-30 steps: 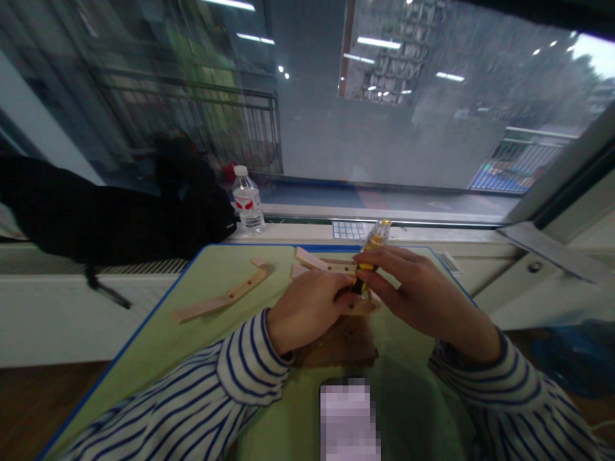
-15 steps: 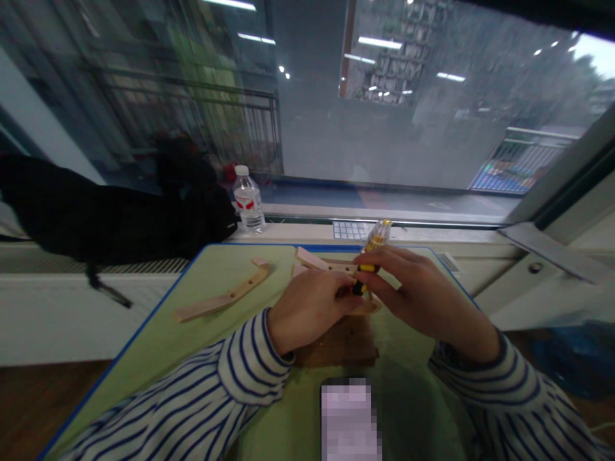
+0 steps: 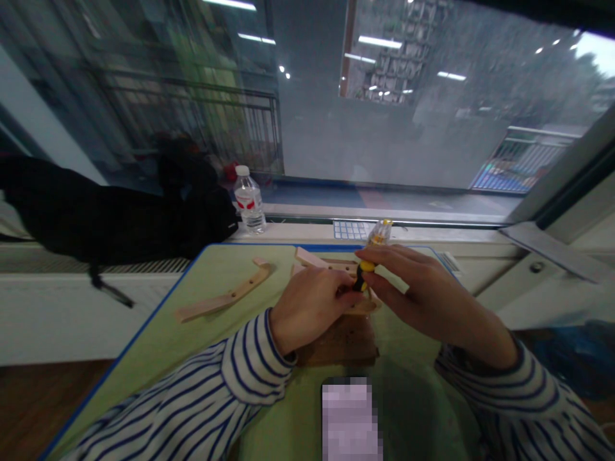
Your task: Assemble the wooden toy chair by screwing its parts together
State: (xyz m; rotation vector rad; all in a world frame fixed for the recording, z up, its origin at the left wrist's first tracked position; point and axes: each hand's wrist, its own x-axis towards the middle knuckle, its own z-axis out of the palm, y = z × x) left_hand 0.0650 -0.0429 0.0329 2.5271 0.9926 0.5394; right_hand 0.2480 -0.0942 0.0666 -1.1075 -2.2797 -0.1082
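Observation:
My right hand (image 3: 418, 294) pinches a short screwdriver with a yellow-and-black handle (image 3: 366, 267), its thumb and fingers at the handle's top end. Close against its lower part is my left hand (image 3: 314, 304), fingers curled in; what they grip is hidden. The screwdriver's tip cannot be seen. Beneath both hands lie pale wooden pieces with holes (image 3: 312, 258), partly covered, above a brown wooden board (image 3: 343, 346). Left of them on the table rests a bent wooden strip (image 3: 218, 302) with holes.
A phone (image 3: 350, 416) with a blurred screen lies at the near edge of the green table (image 3: 163, 358). Along the window sill are a water bottle (image 3: 250, 208), a black bag (image 3: 139, 221), a printed sheet (image 3: 350, 229) and a clear plastic packet (image 3: 380, 232).
My right fingers have shifted slightly on the screwdriver handle, which now shows more of its yellow end. My left hand has barely moved.

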